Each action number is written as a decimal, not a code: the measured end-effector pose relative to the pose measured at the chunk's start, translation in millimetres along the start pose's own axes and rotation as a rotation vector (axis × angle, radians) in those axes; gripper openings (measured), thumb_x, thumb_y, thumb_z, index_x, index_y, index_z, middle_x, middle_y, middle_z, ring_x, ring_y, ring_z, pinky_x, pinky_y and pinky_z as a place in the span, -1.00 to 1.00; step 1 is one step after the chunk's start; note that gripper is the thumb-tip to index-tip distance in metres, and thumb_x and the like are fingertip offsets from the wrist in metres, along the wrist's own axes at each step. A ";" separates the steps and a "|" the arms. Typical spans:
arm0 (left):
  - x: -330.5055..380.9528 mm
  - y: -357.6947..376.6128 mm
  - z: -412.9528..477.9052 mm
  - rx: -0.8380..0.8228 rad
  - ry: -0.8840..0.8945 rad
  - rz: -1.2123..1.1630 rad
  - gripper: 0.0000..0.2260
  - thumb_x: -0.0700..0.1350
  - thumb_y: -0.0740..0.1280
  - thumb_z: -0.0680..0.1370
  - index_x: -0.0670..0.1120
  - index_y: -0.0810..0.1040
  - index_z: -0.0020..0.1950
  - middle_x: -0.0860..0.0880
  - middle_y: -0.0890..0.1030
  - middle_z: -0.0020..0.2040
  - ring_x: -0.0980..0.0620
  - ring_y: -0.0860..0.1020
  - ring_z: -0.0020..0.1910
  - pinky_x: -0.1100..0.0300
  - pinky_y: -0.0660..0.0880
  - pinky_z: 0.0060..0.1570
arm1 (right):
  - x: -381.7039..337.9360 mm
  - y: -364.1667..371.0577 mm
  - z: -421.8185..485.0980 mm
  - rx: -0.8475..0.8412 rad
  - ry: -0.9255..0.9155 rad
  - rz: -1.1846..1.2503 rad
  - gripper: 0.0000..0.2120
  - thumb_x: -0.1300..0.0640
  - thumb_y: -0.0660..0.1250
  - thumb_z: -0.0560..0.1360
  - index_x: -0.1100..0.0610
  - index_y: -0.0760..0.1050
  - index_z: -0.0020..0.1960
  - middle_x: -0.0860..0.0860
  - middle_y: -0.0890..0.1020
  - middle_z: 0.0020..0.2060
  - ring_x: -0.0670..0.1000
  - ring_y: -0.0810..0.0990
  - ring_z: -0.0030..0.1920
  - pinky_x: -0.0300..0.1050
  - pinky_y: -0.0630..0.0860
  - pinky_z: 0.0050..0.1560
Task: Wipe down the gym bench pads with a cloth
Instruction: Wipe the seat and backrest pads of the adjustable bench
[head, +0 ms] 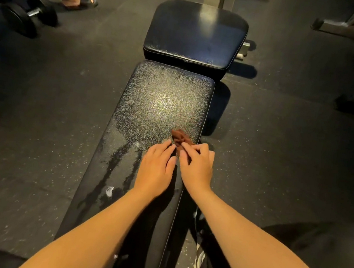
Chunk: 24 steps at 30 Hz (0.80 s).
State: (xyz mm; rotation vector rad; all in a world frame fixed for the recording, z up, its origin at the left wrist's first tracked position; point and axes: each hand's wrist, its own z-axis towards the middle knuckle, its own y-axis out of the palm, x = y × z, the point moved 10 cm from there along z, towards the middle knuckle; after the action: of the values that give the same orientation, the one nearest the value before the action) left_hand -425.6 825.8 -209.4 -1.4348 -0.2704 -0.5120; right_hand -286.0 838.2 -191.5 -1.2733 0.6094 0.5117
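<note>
brown cloth (pixel 179 136) is seen bunched up on the long pad (pixel 153 98), near its right edge and about halfway along the visible length. right hand (pixel 197 166) is placed on the near side of the cloth, fingers (pixel 201 148) curled and clamped on the fabric, index laid across toward the left. left hand (pixel 156 165) is set just beside it, fingers (pixel 165 147) fairly straight and close together, tips touching the cloth's near-left edge; whether any fabric is pinched there cannot be told. both hands are nearly touching at the thumbs, and both forearms are bare. wet streaks (pixel 119 159) are visible on the long pad left of the hands, running lengthwise, with a few small white flecks among them. the far part of the long pad is lit and shows a pebbled texture. short pad (pixel 196 31) is mounted just beyond the long pad, separated by a narrow gap, surface glossy. everything stands on dark speckled floor (pixel 285 138). a dumbbell (pixel 28 14) is lying on the floor at far left. another person's sandalled foot (pixel 78 1) is seen behind it. a dark shoe (pixel 200 265) with a white sole is planted right of the long pad, near the bottom.
</note>
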 end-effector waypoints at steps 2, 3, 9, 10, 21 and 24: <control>-2.0 3.4 -6.4 -0.020 0.015 0.080 -0.51 0.10 -0.03 0.68 -0.07 0.44 0.49 -0.05 0.37 0.53 -0.10 0.33 0.46 -0.01 0.21 0.48 | -0.4 1.8 -14.3 -0.030 -0.009 -0.027 -0.72 -0.10 0.26 0.61 -0.10 0.57 0.26 -0.15 0.41 0.04 -0.06 0.32 0.09 -0.09 0.48 -0.09; -3.6 1.9 -9.8 -0.017 0.013 0.100 -0.52 0.10 -0.01 0.68 -0.06 0.46 0.47 -0.06 0.39 0.51 -0.13 0.35 0.42 -0.03 0.25 0.45 | -0.4 4.2 -18.4 -0.060 -0.011 -0.036 -0.72 -0.11 0.25 0.61 -0.10 0.56 0.27 -0.16 0.40 0.05 -0.06 0.32 0.10 -0.07 0.49 -0.09; -4.9 -8.1 -25.7 0.009 -0.087 0.067 -0.60 0.02 0.17 0.66 -0.03 0.46 0.48 -0.11 0.40 0.48 -0.20 0.37 0.37 -0.10 0.32 0.36 | -7.3 -10.2 6.0 -0.033 0.052 0.016 -0.72 -0.02 0.26 0.63 -0.02 0.53 0.31 -0.08 0.37 0.12 -0.07 0.30 0.13 -0.03 0.47 0.11; -4.6 -7.5 -26.4 0.005 -0.129 0.034 -0.61 -0.01 0.20 0.67 -0.04 0.45 0.49 -0.11 0.37 0.51 -0.19 0.35 0.41 -0.09 0.29 0.38 | -10.2 -8.9 5.8 -0.047 0.060 -0.002 -0.69 -0.01 0.25 0.63 -0.02 0.50 0.35 -0.07 0.36 0.16 -0.04 0.30 0.17 -0.04 0.45 0.13; -22.3 -28.8 -15.7 0.058 -0.021 -0.085 -0.67 -0.06 0.19 0.66 -0.10 0.60 0.33 -0.06 0.56 0.35 -0.12 0.49 0.30 -0.07 0.38 0.32 | -36.1 11.1 -0.8 -0.096 -0.092 -0.250 -0.70 0.04 0.25 0.64 0.06 0.49 0.35 0.01 0.42 0.13 0.05 0.33 0.15 0.07 0.55 -0.07; -35.3 -32.0 -6.2 0.082 -0.008 -0.098 -0.68 -0.06 0.21 0.66 -0.13 0.59 0.34 -0.08 0.54 0.35 -0.13 0.44 0.31 -0.03 0.35 0.36 | -43.8 17.1 20.1 -0.079 -0.070 -0.298 -0.68 0.06 0.21 0.65 0.09 0.43 0.38 0.04 0.39 0.16 0.08 0.31 0.17 -0.01 0.51 -0.07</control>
State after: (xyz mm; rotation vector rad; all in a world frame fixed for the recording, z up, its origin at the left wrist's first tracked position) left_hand -472.5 824.1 -199.1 -1.3486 -0.3656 -0.5685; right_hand -326.9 860.8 -170.7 -1.3866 0.3354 0.3335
